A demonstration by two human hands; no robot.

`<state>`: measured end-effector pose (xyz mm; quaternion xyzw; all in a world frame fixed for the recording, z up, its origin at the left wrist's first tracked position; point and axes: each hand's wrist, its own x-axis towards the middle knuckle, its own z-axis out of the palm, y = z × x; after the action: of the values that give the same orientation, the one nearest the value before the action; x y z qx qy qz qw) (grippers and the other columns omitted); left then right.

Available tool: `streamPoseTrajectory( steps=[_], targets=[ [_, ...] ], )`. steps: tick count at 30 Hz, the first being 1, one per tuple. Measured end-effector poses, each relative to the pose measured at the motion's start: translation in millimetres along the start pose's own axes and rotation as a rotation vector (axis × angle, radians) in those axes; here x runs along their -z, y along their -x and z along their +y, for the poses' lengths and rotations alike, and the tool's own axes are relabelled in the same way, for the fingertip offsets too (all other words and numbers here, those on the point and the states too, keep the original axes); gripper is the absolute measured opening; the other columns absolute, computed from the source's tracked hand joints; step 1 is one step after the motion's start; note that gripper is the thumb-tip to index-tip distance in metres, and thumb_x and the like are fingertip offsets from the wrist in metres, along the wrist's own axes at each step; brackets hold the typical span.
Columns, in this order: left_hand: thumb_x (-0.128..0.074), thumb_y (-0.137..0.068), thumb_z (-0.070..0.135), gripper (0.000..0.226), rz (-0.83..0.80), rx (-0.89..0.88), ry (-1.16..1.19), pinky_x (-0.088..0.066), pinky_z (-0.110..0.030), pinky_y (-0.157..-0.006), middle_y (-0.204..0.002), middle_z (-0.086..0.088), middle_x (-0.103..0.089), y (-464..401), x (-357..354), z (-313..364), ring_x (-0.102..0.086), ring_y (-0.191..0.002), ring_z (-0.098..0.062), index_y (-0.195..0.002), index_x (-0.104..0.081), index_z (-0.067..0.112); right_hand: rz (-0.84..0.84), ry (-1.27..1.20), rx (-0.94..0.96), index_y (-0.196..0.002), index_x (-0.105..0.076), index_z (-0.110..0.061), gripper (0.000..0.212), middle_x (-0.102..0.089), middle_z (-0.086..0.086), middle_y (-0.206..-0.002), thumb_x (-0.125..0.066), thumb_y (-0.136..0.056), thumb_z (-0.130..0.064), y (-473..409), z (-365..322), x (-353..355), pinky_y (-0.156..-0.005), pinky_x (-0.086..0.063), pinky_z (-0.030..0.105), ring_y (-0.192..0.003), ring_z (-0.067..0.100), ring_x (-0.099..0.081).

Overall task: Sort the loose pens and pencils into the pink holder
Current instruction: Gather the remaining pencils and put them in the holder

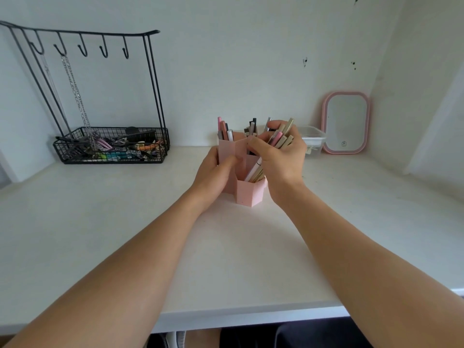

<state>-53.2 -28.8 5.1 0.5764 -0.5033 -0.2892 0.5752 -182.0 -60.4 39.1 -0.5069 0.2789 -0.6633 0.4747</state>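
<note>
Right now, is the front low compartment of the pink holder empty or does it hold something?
Not empty. The front compartment of the pink holder holds a white pen and some gold ones, leaning right.

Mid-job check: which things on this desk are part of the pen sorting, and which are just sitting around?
Part of the job:
pink holder, steadied by the left hand
bundle of pens, gripped by the right hand
pens already in the holder

Just lying about:
black wire rack
pink mirror
clear plastic box

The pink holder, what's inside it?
The pink holder has pens standing in its back cups and a white pen in the front one. The right hand covers the rest.
</note>
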Motion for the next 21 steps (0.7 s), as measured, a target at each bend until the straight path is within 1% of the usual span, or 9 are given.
streamPoseTrajectory(
  steps=[4,8,10,13,15,16,18,19,21],
  targets=[
    [-0.059,-0.076,0.037,0.051,0.009,0.0,0.02,-0.047,-0.026,-0.079,-0.116,0.006,-0.069,0.6,-0.6,-0.6,-0.065,-0.105,-0.008,-0.127,-0.057,0.026,0.014,-0.034,-0.045,-0.094,-0.061,-0.01,0.032,-0.062,0.003,-0.068,-0.075,-0.072,0.008,3.1,-2.5,1.9,-0.078,-0.061,0.043,-0.069,0.021,-0.063],
    [-0.067,-0.088,0.021,0.044,0.077,0.001,0.038,-0.048,-0.026,-0.075,-0.116,0.007,-0.063,0.1,0.4,-2.1,-0.063,-0.101,-0.007,-0.128,-0.048,0.025,0.068,-0.023,-0.029,-0.088,-0.061,-0.015,0.029,-0.063,0.006,-0.071,-0.078,-0.072,0.002,-2.9,-3.2,7.6,-0.076,-0.059,0.044,-0.07,0.023,-0.063],
    [-0.068,-0.088,0.016,0.039,0.103,-0.007,0.009,-0.047,-0.024,-0.072,-0.113,0.008,-0.064,-0.9,1.3,-3.8,-0.062,-0.098,-0.004,-0.122,-0.05,0.022,0.065,0.001,-0.004,-0.087,-0.062,-0.015,0.027,-0.062,0.006,-0.071,-0.08,-0.072,-0.001,-4.2,-1.8,8.7,-0.072,-0.058,0.038,-0.068,0.02,-0.061],
    [-0.07,-0.086,0.016,0.036,0.116,-0.033,-0.032,-0.047,-0.024,-0.072,-0.111,0.009,-0.066,-2.6,3.0,-6.6,-0.063,-0.1,-0.005,-0.118,-0.054,0.022,0.067,0.1,0.092,-0.089,-0.059,-0.013,0.032,-0.058,0.003,-0.072,-0.085,-0.071,-0.01,-4.3,2.7,11.5,-0.064,-0.054,0.028,-0.064,0.014,-0.056],
    [-0.07,-0.084,0.018,0.036,0.123,-0.052,-0.051,-0.048,-0.025,-0.073,-0.11,0.01,-0.067,-3.4,4.0,-7.4,-0.064,-0.1,-0.006,-0.116,-0.055,0.024,0.063,0.184,0.126,-0.092,-0.055,-0.014,0.044,-0.057,-0.001,-0.074,-0.089,-0.067,-0.023,-6.3,7.2,13.7,-0.064,-0.053,0.029,-0.064,0.012,-0.054],
    [-0.07,-0.084,0.018,0.035,0.128,-0.058,-0.055,-0.048,-0.025,-0.073,-0.109,0.01,-0.067,-3.5,4.4,-7.2,-0.064,-0.099,-0.006,-0.115,-0.056,0.024,0.06,0.219,0.104,-0.095,-0.053,-0.015,0.053,-0.059,-0.001,-0.079,-0.091,-0.063,-0.033,-7.6,11.0,14.0,-0.068,-0.055,0.03,-0.068,0.012,-0.057],
    [-0.07,-0.083,0.018,0.034,0.137,-0.067,-0.058,-0.047,-0.024,-0.071,-0.108,0.011,-0.068,-4.5,4.8,-7.6,-0.065,-0.098,-0.007,-0.114,-0.058,0.025,0.055,0.289,0.042,-0.107,-0.049,-0.023,0.077,-0.064,-0.001,-0.099,-0.092,-0.051,-0.055,-8.6,16.5,12.5,-0.083,-0.057,0.037,-0.09,0.014,-0.064],
    [-0.07,-0.083,0.018,0.033,0.14,-0.069,-0.063,-0.048,-0.024,-0.071,-0.108,0.011,-0.068,-4.9,5.3,-8.2,-0.066,-0.099,-0.008,-0.114,-0.058,0.025,0.054,0.314,0.012,-0.113,-0.047,-0.028,0.087,-0.064,-0.001,-0.109,-0.09,-0.046,-0.062,-9.3,19.4,11.9,-0.089,-0.055,0.038,-0.102,0.016,-0.064],
    [-0.07,-0.084,0.02,0.034,0.146,-0.066,-0.069,-0.05,-0.026,-0.074,-0.109,0.011,-0.069,-6.2,6.3,-9.7,-0.066,-0.101,-0.009,-0.115,-0.059,0.026,0.005,0.307,-0.031,-0.125,-0.042,-0.03,0.099,-0.063,-0.003,-0.118,-0.092,-0.046,-0.061,-9.9,24.3,13.6,-0.094,-0.053,0.035,-0.111,0.014,-0.063]
  ],
)
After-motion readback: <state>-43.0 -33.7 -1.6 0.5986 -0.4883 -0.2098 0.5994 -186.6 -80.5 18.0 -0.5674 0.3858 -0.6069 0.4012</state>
